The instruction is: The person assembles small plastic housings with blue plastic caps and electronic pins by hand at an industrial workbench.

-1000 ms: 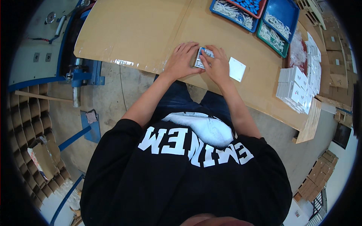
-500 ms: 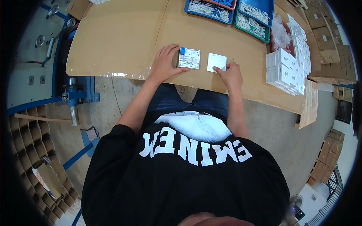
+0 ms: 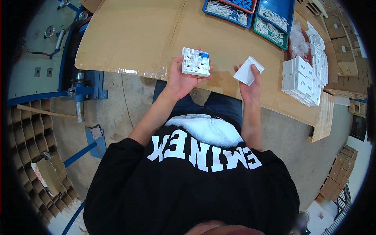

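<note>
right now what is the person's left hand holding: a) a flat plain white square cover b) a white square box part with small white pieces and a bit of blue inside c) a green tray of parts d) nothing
b: the left hand grips the white square box part, its open side showing small white pieces and a blue bit, while the flat white cover sits in the right hand.

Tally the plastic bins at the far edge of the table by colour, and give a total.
Blue bins: 2
Green bins: 1
Red bins: 1
Total: 4 bins
</note>
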Available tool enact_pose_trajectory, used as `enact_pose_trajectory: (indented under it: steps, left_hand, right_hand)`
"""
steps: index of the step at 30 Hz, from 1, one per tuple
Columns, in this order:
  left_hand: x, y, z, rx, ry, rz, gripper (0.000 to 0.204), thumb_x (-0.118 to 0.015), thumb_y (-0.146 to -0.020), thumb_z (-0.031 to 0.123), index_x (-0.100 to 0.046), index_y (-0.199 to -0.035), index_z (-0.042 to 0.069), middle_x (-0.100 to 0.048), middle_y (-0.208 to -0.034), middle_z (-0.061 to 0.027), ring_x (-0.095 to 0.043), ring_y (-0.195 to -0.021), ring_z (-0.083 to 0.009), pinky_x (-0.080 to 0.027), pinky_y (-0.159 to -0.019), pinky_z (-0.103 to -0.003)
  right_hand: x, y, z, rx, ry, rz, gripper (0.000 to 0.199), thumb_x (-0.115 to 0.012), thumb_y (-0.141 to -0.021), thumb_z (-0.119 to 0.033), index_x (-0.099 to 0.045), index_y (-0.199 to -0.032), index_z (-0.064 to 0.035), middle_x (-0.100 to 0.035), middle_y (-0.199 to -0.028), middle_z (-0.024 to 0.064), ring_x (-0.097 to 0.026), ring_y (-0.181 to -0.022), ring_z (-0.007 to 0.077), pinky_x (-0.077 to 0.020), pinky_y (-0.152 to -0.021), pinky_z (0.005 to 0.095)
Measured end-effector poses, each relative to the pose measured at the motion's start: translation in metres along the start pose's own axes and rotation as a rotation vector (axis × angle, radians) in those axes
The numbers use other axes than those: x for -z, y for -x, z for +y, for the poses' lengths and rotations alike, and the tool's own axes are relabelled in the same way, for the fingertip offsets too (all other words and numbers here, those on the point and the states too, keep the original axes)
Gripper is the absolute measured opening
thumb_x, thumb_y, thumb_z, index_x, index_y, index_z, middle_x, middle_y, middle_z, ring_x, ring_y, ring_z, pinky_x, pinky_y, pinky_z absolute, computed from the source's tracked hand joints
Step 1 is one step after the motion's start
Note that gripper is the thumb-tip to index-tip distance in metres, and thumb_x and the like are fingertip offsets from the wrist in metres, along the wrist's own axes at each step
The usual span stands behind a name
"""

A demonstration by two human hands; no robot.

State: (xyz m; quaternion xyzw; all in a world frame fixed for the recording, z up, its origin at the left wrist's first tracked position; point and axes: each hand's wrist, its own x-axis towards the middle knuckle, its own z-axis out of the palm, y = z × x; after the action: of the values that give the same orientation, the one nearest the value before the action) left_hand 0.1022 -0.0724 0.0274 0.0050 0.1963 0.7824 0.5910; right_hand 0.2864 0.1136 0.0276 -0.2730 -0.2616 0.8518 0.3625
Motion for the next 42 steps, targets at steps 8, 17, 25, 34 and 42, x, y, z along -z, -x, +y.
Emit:
enact_pose_trajectory:
  steps: [8,17,25,34,42]
  left_hand:
    - [-0.010,0.004,-0.008,0.163,0.160,-0.164,0.072,-0.032,-0.101,0.054,-0.035,-0.158,0.011,-0.050,-0.147,-0.0271,-0.061,-0.119,-0.0388,-0.051,-0.099,-0.051]
    - [-0.031,0.015,-0.006,0.162,0.030,-0.100,0.066,-0.032,-0.108,0.055,-0.035,-0.158,0.013,-0.053,-0.145,-0.0219,-0.060,-0.124,-0.0365,-0.052,-0.100,-0.053]
    - [-0.039,0.017,-0.018,0.186,-0.145,0.113,0.066,-0.031,-0.107,0.061,-0.048,-0.147,0.012,-0.061,-0.136,-0.0128,-0.063,-0.121,-0.0279,-0.055,-0.098,-0.044]
    - [-0.044,0.018,-0.019,0.173,-0.222,0.200,0.061,-0.027,-0.108,0.060,-0.047,-0.145,0.015,-0.062,-0.130,-0.0088,-0.065,-0.114,-0.0231,-0.056,-0.089,-0.037]
    - [-0.053,0.020,-0.019,0.155,-0.227,0.231,0.059,-0.031,-0.108,0.059,-0.049,-0.142,0.014,-0.065,-0.122,-0.0077,-0.066,-0.106,-0.0202,-0.055,-0.081,-0.033]
  right_hand:
    - [-0.023,0.010,-0.005,-0.292,-0.333,-0.428,0.066,-0.041,-0.108,-0.047,-0.028,-0.160,-0.0086,-0.037,-0.157,0.0281,-0.044,-0.139,0.0486,-0.0413,-0.111,0.0621]
    - [-0.052,0.027,-0.001,0.238,0.709,-0.423,0.051,-0.067,-0.093,-0.015,-0.057,-0.142,-0.0043,-0.054,-0.145,0.0203,-0.052,-0.136,0.0315,-0.0415,-0.112,0.0410]
    - [-0.069,0.041,0.024,0.786,1.266,-0.562,0.058,-0.091,-0.067,-0.019,-0.075,-0.123,-0.0117,-0.059,-0.142,0.0142,-0.059,-0.120,0.0317,-0.0489,-0.101,0.0420]
    - [-0.063,0.039,0.032,0.841,1.297,-0.650,0.061,-0.090,-0.067,-0.027,-0.075,-0.124,-0.0110,-0.059,-0.144,0.0162,-0.057,-0.125,0.0337,-0.0463,-0.105,0.0438]
    - [-0.063,0.038,0.035,0.860,1.302,-0.655,0.060,-0.090,-0.068,-0.027,-0.075,-0.124,-0.0110,-0.059,-0.144,0.0164,-0.057,-0.125,0.0342,-0.0468,-0.104,0.0434]
